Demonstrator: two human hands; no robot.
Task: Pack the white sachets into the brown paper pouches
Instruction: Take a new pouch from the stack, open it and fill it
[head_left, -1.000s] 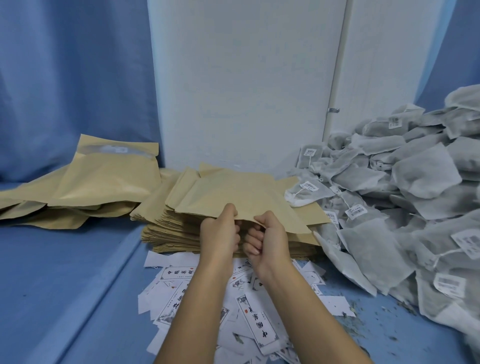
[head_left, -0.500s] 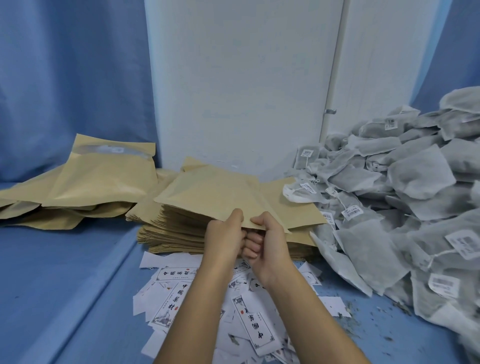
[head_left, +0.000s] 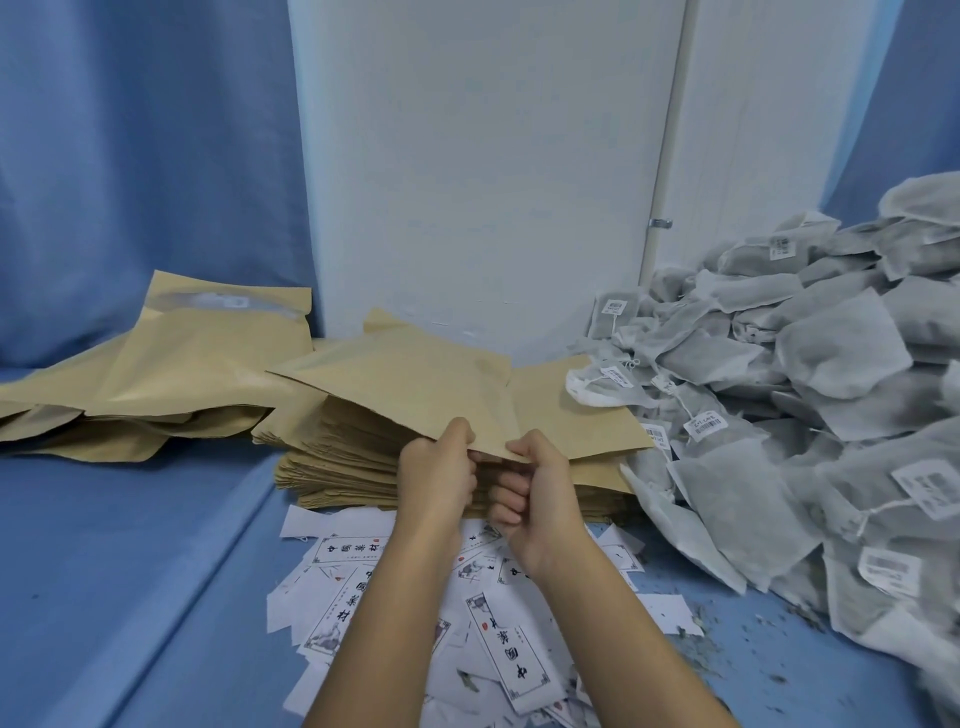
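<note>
A flat brown paper pouch (head_left: 410, 384) is lifted off the top of a stack of empty pouches (head_left: 353, 467). My left hand (head_left: 439, 473) and my right hand (head_left: 535, 493) pinch its near edge side by side, thumbs on top and fingers curled underneath. A large heap of white sachets (head_left: 810, 415) with small barcode tags fills the right side, apart from both hands.
Filled brown pouches (head_left: 171, 384) lie piled at the left against the blue curtain. Loose printed paper labels (head_left: 498, 644) are scattered under my forearms. A white wall panel (head_left: 483, 166) stands behind the stack. Dry crumbs dot the blue cloth (head_left: 130, 571) at the right.
The top pouch has swung left and lifted further off the stack, its far corner now pointing left. Both hands keep their pinch on the near edge.
</note>
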